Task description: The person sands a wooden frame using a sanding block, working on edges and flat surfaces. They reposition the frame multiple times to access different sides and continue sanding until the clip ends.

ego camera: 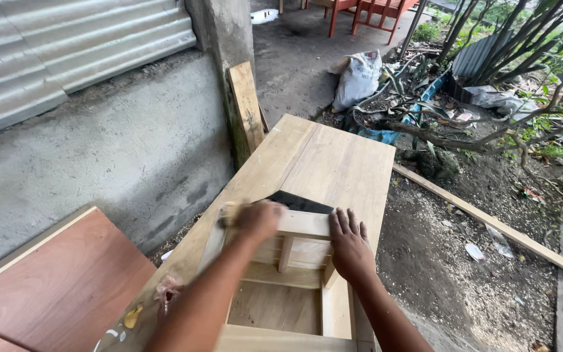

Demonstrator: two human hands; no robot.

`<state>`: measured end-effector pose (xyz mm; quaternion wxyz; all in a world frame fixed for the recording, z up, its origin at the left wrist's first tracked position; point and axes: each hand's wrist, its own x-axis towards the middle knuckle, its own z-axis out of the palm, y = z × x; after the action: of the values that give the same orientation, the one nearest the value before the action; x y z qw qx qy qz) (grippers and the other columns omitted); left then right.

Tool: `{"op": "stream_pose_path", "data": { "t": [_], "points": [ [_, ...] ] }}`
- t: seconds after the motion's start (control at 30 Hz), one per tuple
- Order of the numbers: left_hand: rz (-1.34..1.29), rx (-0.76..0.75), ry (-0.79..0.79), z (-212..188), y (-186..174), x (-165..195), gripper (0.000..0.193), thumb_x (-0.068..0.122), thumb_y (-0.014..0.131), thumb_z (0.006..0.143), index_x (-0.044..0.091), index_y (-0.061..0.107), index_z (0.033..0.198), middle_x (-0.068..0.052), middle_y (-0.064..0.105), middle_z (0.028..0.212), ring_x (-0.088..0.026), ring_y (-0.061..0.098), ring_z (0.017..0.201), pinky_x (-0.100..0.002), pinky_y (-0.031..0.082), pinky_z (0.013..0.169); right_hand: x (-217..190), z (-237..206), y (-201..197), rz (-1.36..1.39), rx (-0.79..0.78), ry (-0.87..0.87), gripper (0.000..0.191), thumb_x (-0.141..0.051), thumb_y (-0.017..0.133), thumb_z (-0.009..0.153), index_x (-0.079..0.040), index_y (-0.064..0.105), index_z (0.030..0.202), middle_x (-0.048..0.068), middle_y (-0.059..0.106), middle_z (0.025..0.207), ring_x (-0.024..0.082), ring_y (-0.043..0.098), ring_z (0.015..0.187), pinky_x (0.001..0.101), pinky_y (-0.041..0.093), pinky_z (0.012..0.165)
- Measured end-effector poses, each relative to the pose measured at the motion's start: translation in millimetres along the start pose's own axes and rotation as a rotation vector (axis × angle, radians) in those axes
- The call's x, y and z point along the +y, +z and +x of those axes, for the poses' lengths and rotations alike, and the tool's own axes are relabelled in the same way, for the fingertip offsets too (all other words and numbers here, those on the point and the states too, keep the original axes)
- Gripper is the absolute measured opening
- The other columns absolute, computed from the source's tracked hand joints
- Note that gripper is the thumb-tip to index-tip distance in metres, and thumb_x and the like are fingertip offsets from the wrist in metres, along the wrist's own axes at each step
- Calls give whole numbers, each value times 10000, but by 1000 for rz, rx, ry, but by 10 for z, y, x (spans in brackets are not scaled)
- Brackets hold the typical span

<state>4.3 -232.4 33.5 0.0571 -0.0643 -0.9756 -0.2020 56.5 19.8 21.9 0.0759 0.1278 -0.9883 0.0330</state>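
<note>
Pressing flat, fingers together, right hand [350, 244] on pale, smooth-planed wooden cabinet [333, 163] near its opening's right edge; left hand [259, 218], blurred, clamped on small sanding block [228, 214] at the left.

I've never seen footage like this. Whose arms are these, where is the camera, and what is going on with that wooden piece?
There is no machine here: the two bare arms belong to a person wearing a camera on the head, so the single picture looks down at their own hands. Below them stands a pale, unfinished wooden cabinet with an open frame showing inner slats. The left hand grips a small light-coloured block or pad, blurred, against the frame's top rail. The right hand lies flat on the wood beside it, holding nothing. At left rests a reddish-brown board against a grey concrete wall. A white sack, branches and a long timber strip lie on the dirt beyond.
</note>
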Motion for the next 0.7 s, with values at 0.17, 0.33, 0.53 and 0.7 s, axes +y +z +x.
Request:
{"op": "stream_pose_path", "data": {
  "t": [0.17, 0.33, 0.53, 0.7],
  "points": [
    [-54, 84, 252, 80, 465, 620, 445, 456, 388, 1043, 232, 739, 1201, -145, 735, 1132, -321, 686, 1060, -576, 338, 1122, 11, 8, -67, 105, -100, 3, 727, -240, 522, 938, -174, 245, 1607, 35, 235, 1683, 250, 149, 1566, 503, 164, 1238],
    [14, -180, -104, -54, -260, -370, 502, 636, 411, 998, 301, 754, 1147, -88, 764, 969, -287, 751, 890, -489, 594, 793, -12, 7, -88, 195, -11, -2, 688, -491, 503, 995, -191, 298, 1580, 53, 303, 1646, 270, 207, 1544, 508, 223, 1226],
    [-88, -51, 47, 29, 22, 246, 483, 609, 487, 978, 247, 794, 1067, -108, 773, 949, -332, 705, 923, -515, 557, 814, -32, 20, -90, 152, -19, 38, 706, -508, 470, 996, -171, 289, 1588, 69, 305, 1646, 278, 206, 1544, 523, 234, 1213],
    [-93, -6, 249, 15, 207, 629, 408, 576, 453, 998, 365, 756, 1172, -106, 752, 886, -315, 725, 851, -497, 571, 817, -12, 1, -120, 182, -35, 66, 754, -544, 473, 974, -152, 272, 1587, 78, 293, 1646, 272, 200, 1535, 522, 232, 1201]
  ]
}}
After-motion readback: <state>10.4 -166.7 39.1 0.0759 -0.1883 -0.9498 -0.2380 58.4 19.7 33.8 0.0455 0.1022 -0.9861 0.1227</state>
